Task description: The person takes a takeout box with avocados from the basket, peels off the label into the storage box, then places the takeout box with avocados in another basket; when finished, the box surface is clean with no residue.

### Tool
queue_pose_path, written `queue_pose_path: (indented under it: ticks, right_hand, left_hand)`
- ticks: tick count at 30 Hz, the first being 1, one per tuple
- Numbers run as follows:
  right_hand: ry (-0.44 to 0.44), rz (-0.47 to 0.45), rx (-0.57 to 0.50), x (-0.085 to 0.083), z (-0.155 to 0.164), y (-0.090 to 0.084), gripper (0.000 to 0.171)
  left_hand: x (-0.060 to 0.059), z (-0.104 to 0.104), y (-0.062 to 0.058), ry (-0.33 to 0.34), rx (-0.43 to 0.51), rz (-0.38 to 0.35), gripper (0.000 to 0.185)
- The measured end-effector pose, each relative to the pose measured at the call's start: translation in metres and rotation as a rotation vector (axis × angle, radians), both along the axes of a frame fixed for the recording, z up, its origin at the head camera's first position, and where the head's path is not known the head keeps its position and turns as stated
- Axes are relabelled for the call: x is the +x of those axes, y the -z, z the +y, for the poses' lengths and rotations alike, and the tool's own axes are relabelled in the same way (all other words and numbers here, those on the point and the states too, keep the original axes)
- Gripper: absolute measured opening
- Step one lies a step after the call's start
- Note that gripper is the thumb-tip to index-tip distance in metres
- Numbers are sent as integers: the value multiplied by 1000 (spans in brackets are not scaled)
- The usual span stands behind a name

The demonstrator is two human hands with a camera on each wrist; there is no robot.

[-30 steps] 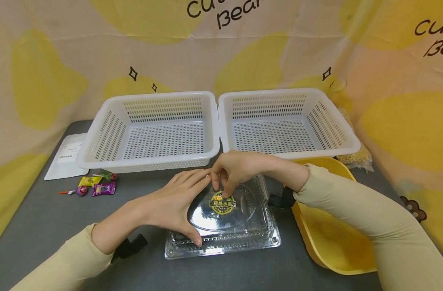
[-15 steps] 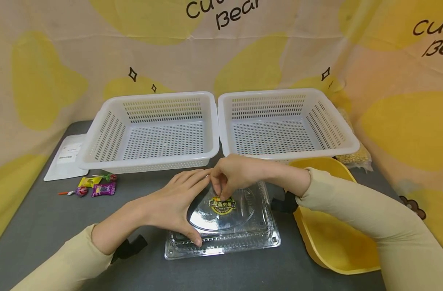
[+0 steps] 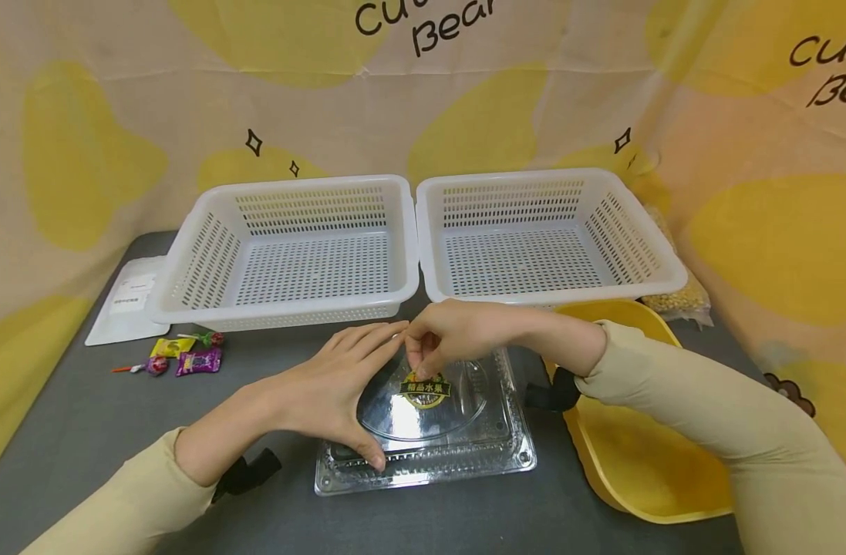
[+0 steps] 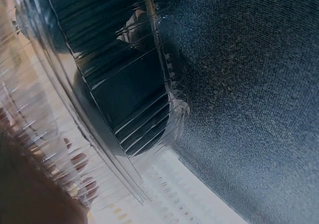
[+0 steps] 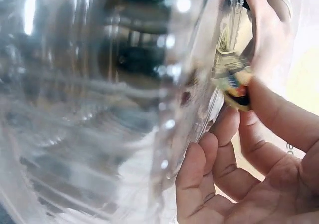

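A clear plastic clamshell box (image 3: 457, 455) lies on the dark table, its lid on top. A round gold-and-black sticker (image 3: 425, 391) is on the lid. My left hand (image 3: 325, 385) rests spread over the lid's left part, fingers toward the far edge and thumb toward the near one. With thumb and forefinger, my right hand (image 3: 446, 335) pinches the sticker's far edge. In the right wrist view the sticker (image 5: 232, 79) looks partly raised from the plastic, under the thumb. The left wrist view shows the box's ribbed side (image 4: 124, 99) close up.
Two white perforated baskets (image 3: 284, 314) (image 3: 554, 295) stand behind the box. A yellow bin (image 3: 645, 462) is at right, under the right forearm. Candies and lollipops (image 3: 198, 361) and a white pouch (image 3: 127, 301) lie at left. A bag of yellow grains (image 3: 679, 301) sits at far right.
My right wrist has shifted slightly right and nearer. Its thumb and forefinger have closed at the sticker's far edge, which they now partly cover. My left hand has stayed in place.
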State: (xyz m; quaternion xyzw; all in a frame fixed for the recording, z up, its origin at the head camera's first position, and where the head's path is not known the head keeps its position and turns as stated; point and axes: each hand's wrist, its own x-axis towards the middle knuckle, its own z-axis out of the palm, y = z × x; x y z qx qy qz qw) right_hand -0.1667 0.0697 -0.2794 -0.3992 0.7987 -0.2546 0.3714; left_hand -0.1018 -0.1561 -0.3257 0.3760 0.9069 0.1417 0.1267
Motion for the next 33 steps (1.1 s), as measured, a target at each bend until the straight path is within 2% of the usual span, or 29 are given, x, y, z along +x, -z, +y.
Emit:
queue_pose_path:
  ticks: [5,8,13,17,24,33]
  right_hand:
    - [-16,-129,-75,1,9,0,6]
    - [-8,-171,-111,5,15,-2,5]
    - [41,-122,-190,9,35,-5,6]
    - [66,-95,-217,6,60,-9,7]
    - [91,-86,-174,1,109,-12,11]
    - [14,-93,-68,-9,164,2,13]
  left_hand:
    - [0,1,-1,-6,-1,-3,142]
    - [0,1,0,-1,-1,3,142]
    - [1,2,0,10,9,14,141]
    - [1,2,-1,10,11,24,141]
    - [1,1,-1,16,10,38,142]
    - [1,0,0,-4,-8,8,142]
